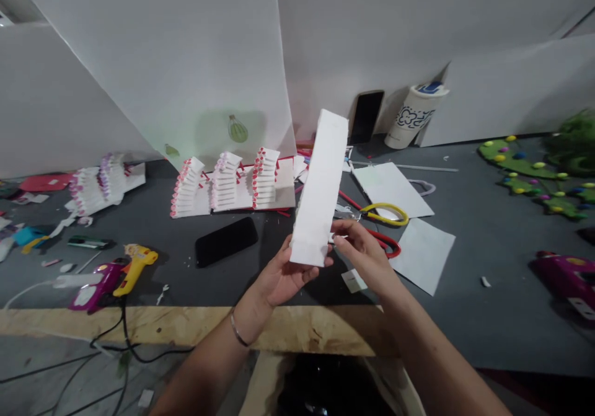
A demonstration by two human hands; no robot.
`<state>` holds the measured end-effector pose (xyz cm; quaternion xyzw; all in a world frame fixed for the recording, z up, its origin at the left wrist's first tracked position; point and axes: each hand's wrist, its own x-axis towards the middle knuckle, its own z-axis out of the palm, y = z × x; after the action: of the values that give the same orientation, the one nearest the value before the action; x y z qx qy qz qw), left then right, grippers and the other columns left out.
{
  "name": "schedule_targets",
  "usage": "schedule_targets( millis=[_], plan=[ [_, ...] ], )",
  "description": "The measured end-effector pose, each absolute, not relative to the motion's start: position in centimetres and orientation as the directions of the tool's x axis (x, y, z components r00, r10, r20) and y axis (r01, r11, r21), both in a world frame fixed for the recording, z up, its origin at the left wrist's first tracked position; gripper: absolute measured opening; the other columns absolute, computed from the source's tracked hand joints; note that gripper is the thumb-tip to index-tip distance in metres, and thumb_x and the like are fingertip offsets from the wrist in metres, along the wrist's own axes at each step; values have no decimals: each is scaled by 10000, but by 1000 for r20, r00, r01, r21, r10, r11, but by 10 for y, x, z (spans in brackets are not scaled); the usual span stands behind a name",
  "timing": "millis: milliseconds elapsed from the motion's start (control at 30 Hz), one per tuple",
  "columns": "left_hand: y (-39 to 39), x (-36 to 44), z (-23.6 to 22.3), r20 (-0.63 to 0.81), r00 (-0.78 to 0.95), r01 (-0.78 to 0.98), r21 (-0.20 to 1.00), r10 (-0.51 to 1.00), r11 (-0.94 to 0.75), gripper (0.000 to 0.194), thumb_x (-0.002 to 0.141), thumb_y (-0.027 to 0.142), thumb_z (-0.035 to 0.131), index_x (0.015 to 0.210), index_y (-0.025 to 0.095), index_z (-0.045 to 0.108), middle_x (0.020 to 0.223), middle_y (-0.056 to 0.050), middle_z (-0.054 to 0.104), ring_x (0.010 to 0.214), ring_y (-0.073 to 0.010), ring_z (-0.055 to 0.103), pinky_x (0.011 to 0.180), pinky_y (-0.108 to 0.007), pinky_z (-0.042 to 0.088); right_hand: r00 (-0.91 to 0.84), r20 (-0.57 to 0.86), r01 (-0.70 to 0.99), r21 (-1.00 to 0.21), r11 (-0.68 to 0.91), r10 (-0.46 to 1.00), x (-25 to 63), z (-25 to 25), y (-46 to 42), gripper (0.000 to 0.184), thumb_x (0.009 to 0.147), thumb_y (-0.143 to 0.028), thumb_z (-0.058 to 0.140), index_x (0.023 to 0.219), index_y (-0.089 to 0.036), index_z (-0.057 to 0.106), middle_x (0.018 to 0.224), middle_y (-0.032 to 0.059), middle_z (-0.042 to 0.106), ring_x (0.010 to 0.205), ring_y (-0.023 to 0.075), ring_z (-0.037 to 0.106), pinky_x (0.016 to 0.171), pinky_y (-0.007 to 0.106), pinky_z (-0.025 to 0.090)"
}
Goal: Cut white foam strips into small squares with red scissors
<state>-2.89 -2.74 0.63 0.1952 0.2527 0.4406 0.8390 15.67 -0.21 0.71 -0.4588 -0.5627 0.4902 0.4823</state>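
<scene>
My left hand (290, 276) grips the lower end of a long white strip (320, 183), which looks like card or foam board and stands tilted up over the table. My fingers wrap behind it, and its far side is hidden. Close to the strip's lower right edge, my right hand (360, 248) is closed in a pinch on a small white piece (331, 237), mostly covered by the fingers. Beyond that hand lie scissors with yellow handles (388, 212) and a red-handled tool (390, 245), partly covered by the hand.
Rows of white sticks with red tips (264, 180) stand at the back. A dark phone (226, 242) lies left of my hands, near a yellow glue gun (137, 264). White sheets (425, 255) lie to the right. A paper cup (413, 115) stands behind.
</scene>
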Motion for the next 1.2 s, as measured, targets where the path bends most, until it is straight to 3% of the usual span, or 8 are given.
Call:
schedule_targets(
  millis=[100, 200, 367, 467, 600, 733, 900, 1200],
  plan=[
    [-29, -29, 7, -243, 526, -615, 553, 815, 562, 535, 739, 388, 742, 1210, 225, 546, 1161, -112, 668, 983, -261, 683, 737, -261, 520, -330, -72, -135, -983, -123, 941, 155, 9, 0, 373, 734, -493, 703, 932, -180, 660, 808, 27, 667, 619, 134, 577, 572, 271, 492],
    [-30, -26, 9, -223, 545, -607, 560, 808, 564, 445, 740, 380, 746, 1126, 222, 590, 1119, -84, 687, 973, -264, 689, 741, -270, 519, -369, -160, -170, -957, -236, 916, 153, 10, -3, 369, 697, -463, 755, 898, -158, 699, 737, 15, 675, 505, 87, 509, 489, 234, 443],
    [-32, -18, 10, -198, 470, -603, 639, 860, 477, 607, 712, 577, 703, 1172, 197, 590, 1177, -133, 672, 1000, -314, 675, 862, -430, 510, -173, -202, -189, -954, -234, 964, 150, 8, -4, 367, 639, -475, 792, 816, -163, 720, 781, 54, 732, 636, 163, 627, 552, 278, 509],
    [-33, -11, 5, -181, 284, -508, 804, 942, 307, 637, 629, 499, 799, 1155, 189, 620, 1088, -118, 711, 901, -272, 695, 805, -378, 527, -60, -169, -209, -962, -178, 984, 145, 6, -3, 375, 606, -482, 806, 786, -167, 714, 785, 62, 741, 683, 191, 642, 600, 308, 527],
    [-33, -6, 3, -206, 77, -366, 904, 976, 220, 419, 677, 377, 792, 1019, 165, 679, 920, -77, 748, 749, -217, 699, 716, -316, 537, -28, -154, -168, -973, -157, 988, 137, 2, -6, 385, 623, -494, 790, 805, -167, 697, 779, 65, 736, 653, 191, 634, 585, 313, 518],
    [-32, -10, 6, -256, 108, -354, 893, 961, 278, 353, 721, 386, 753, 956, 132, 686, 788, -81, 745, 641, -203, 691, 592, -285, 537, -24, -146, -151, -977, -148, 989, 135, -1, -8, 386, 646, -529, 765, 754, -180, 643, 666, 18, 671, 575, 158, 575, 548, 289, 470],
    [-30, -15, 5, -322, 208, -392, 838, 924, 380, 343, 749, 400, 732, 918, 106, 677, 761, -108, 739, 616, -204, 705, 512, -234, 523, -118, -163, -267, -945, -189, 980, 139, -7, -5, 446, 781, -603, 620, 622, -196, 524, 522, -38, 497, 514, 117, 464, 513, 256, 388],
    [-27, -16, 11, -400, 262, -408, 779, 878, 477, 359, 726, 399, 753, 889, 90, 673, 794, -135, 747, 591, -182, 704, 487, -195, 520, -135, -206, -239, -943, -234, 969, 144, -6, -4, 485, 773, -656, 595, 634, -202, 498, 531, -41, 492, 494, 119, 437, 477, 255, 352]
  ],
)
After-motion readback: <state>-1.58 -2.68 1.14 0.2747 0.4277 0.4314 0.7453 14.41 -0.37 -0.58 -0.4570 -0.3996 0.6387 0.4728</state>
